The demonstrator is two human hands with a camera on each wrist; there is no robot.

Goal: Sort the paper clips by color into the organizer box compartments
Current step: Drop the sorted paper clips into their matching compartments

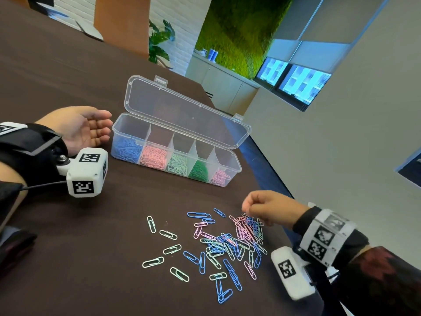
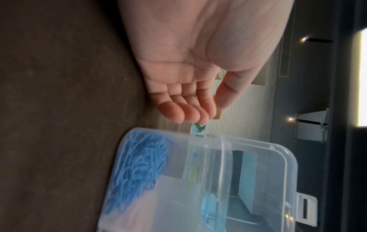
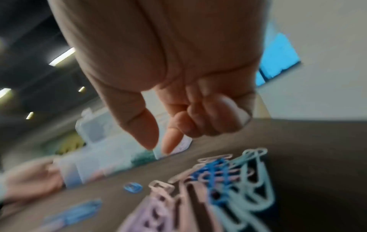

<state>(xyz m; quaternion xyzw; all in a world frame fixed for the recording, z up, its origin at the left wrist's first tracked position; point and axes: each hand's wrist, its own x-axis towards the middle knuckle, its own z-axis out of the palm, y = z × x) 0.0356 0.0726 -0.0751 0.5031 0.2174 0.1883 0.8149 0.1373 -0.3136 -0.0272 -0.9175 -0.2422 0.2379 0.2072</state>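
At the far edge of the heap, the right hand hovers with thumb and forefinger nearly closed and the other fingers curled; whether a clip is pinched cannot be told. Loose paper clips lie tangled on the dark surface: light, stiff, slippery wire, judged best pinched 1 at a time by a projecting end. The left hand rests relaxed, palm up, beside the organizer box, whose 5 compartments already hold clips.
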